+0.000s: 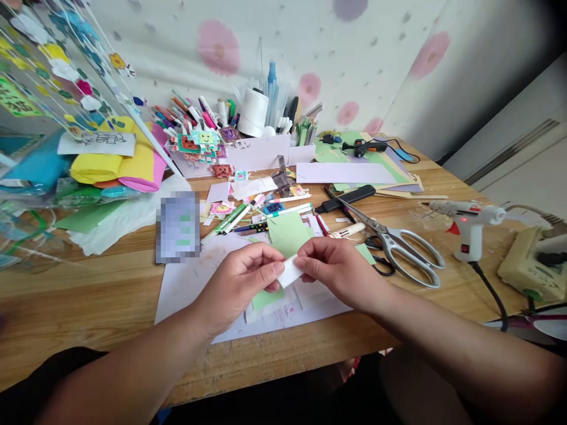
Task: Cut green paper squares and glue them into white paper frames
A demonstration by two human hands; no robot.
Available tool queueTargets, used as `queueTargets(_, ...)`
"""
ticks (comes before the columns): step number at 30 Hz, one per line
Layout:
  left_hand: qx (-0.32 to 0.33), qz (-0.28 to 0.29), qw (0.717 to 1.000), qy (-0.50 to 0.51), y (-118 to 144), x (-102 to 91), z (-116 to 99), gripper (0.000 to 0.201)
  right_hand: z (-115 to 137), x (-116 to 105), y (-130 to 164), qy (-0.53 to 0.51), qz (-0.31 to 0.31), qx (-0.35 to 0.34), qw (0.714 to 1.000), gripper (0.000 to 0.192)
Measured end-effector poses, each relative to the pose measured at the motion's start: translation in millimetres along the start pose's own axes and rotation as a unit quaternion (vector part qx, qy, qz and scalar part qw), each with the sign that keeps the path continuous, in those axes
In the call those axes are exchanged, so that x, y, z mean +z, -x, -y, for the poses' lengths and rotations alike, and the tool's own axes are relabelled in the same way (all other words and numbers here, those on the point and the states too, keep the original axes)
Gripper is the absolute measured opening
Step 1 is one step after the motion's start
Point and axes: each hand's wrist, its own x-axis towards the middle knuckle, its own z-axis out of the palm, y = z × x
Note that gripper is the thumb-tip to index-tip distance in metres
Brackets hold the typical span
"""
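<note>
Between my two hands is a small folded piece of white paper (291, 271). My left hand (241, 277) pinches its left end between thumb and fingers. The right end is in the closed fingertips of my right hand (334, 268). Both hands are above a large white sheet (186, 301) on the wooden table. Behind and below them lies light green paper (287, 231), partly hidden by the hands. Silver-handled scissors (394, 242) rest just right of my right hand, over a second pair with black handles (384, 265).
A white glue gun (469, 224) with a lit red light stands at the right, by a power strip (535, 265). Markers (234, 218) and paper scraps lie behind the hands. A pen holder (257, 153) stands at the back; coloured paper rolls (97, 168) are left.
</note>
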Motion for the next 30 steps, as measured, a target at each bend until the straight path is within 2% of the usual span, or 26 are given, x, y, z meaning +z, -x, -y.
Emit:
queueTargets(3,0.010,0.005,0.998,-0.062,1,-0.6,0,0.012,1,4,3,0.079,-0.002,-0.031,0.996,0.016)
queueTargets(5,0.014,0.002,0.995,-0.098,0,-1.7,0,0.015,3,-3,4,0.137,0.005,-0.058,0.989,0.015)
queueTargets(7,0.017,-0.013,0.995,-0.102,-2,-2.8,1,0.016,3,-22,5,0.206,0.008,-0.086,0.975,0.014)
queueTargets(9,0.018,-0.032,0.996,-0.080,-3,-3.4,1,0.017,-1,-51,9,0.290,-0.002,-0.103,0.952,0.016)
queueTargets(13,0.003,-0.049,0.998,-0.031,-4,-2.4,0,0.018,-20,-102,20,0.440,-0.005,-0.076,0.895,0.018)
queueTargets(15,-0.004,-0.052,0.998,-0.019,-4,-1.6,0,0.018,-30,-110,24,0.478,0.006,-0.068,0.876,0.021)
queueTargets(18,-0.011,-0.056,0.998,-0.007,-3,-0.8,0,0.017,-39,-107,26,0.497,0.011,-0.065,0.865,0.028)
queueTargets(22,-0.012,-0.056,0.998,0.001,-4,0.0,0,0.017,-39,-105,25,0.475,0.003,-0.060,0.878,0.016)
queueTargets(24,-0.011,-0.057,0.998,0.001,-3,0.9,-1,0.017,-34,-107,26,0.446,0.004,-0.054,0.893,0.007)
queueTargets(26,-0.012,-0.055,0.998,-0.003,-3,2.0,-2,0.018,-23,-105,30,0.406,0.022,-0.056,0.912,0.006)
queueTargets(30,-0.005,-0.045,0.998,-0.042,0,4.4,-3,0.021,7,-78,35,0.188,0.108,-0.099,0.971,0.005)
